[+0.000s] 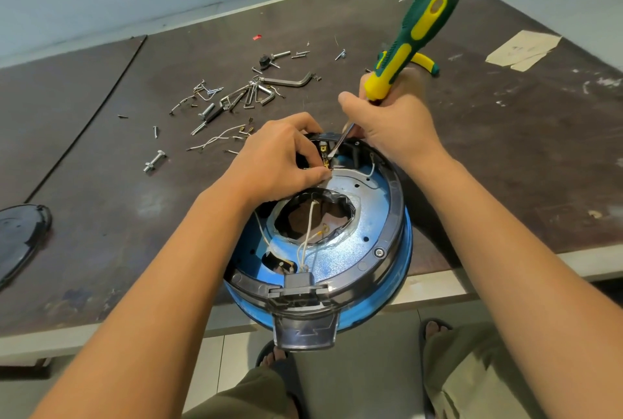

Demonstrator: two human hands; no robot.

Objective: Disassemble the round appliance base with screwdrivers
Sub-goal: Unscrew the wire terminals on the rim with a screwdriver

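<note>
Head camera is looking down at a round appliance base (357, 250), which is sitting at the near edge of the dark surface (505, 155), partly hanging over this edge toward the person. It is lying with the open side up, showing a black outer ring, a blue metal plate with a big middle hole, and thin white wires (308, 226) inside.

The left hand (279, 162) is reaching into the far side of the base, and its thumb and curled fingers are pinching a small brass terminal (326, 162). The right hand (394, 125) is gripping a green and yellow screwdriver (421, 24) low on the handle, with the handle leaning up and away. The metal shaft is going down to the terminal, just beside the left fingertips.

Behind the base, loose screws and hex keys (242, 95) are lying scattered, and a bolt (155, 160) is lying apart to the left. A second yellow and green tool (428, 64) is showing partly behind the screwdriver. A black lid (20, 236) is lying at the left edge and a paper scrap (522, 49) far right.
</note>
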